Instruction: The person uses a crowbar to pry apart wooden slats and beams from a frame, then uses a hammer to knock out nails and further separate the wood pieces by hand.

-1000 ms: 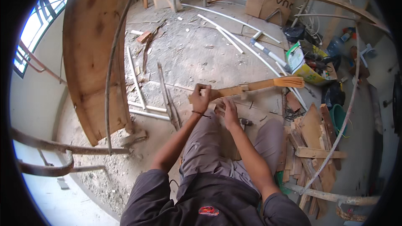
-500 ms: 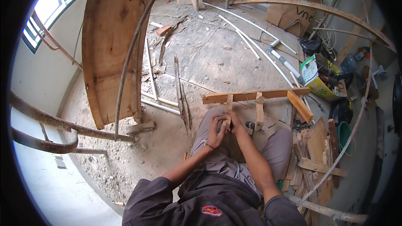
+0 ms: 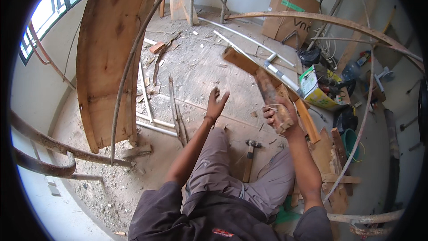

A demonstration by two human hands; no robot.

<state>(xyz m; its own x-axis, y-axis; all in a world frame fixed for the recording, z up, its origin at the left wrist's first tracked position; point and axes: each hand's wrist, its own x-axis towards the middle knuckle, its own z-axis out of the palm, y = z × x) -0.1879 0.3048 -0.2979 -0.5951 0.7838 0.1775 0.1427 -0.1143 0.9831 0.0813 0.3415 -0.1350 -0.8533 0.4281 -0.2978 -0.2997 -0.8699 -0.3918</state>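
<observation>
The wooden frame [image 3: 266, 88] is orange-brown, the shirt [image 3: 223, 214] dark grey, the bucket [image 3: 349, 142] green.

Right grip [image 3: 289, 115] clasps a wooden frame [image 3: 266, 88] (left grip [image 3: 216, 104] apart).

Bare left hand [image 3: 217, 103] is just hanging in mid-air, fingers kinda bent, thumb out, while the bare right hand [image 3: 285, 115] is curled in a proper grip, both bare forearms [image 3: 306, 169] stretched forward.
</observation>
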